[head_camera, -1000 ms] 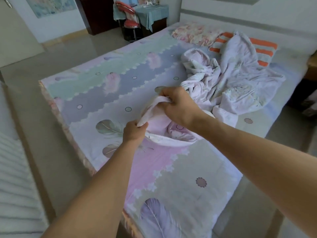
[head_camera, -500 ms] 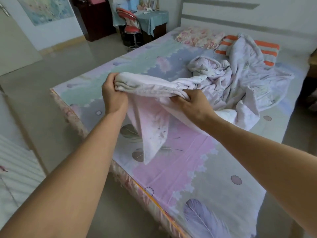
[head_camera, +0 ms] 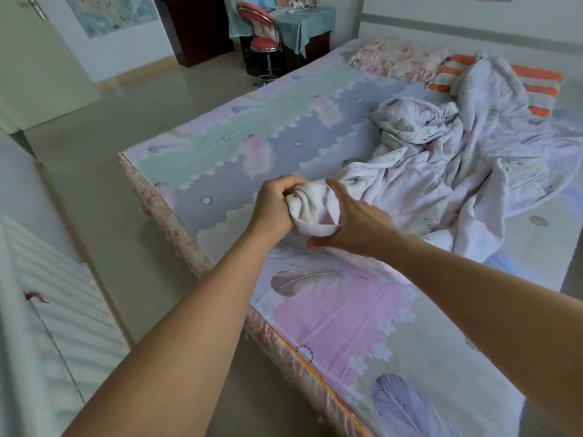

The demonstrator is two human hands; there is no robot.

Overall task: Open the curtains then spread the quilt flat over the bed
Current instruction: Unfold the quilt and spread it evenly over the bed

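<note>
At the foot of the bed, a person holds a bunched corner of the quilt in both hands, just above the feather-print sheet. The left hand has its fingers curled tight round the wad of pale fabric. The right hand cups the same wad from the other side, thumb raised against the cloth and fingers curved beneath it, and the two hands nearly touch.

The rest of the quilt lies crumpled in a heap on one half of the bed. It reaches up over an orange-striped pillow at the head end, with a floral pillow beside it. The other half of the bed and the near end show bare sheet.

The bed's foot edge, trimmed with a floral valance, meets glossy floor. That floor runs wide along the side of the bed away from the heap, up to a red swivel chair and a desk draped in teal cloth beyond the head corner. A white slatted panel faces the bed's foot across a narrower strip of floor.

On the wall beyond the bed's open side hangs a poster, its print too blurred to read
</note>
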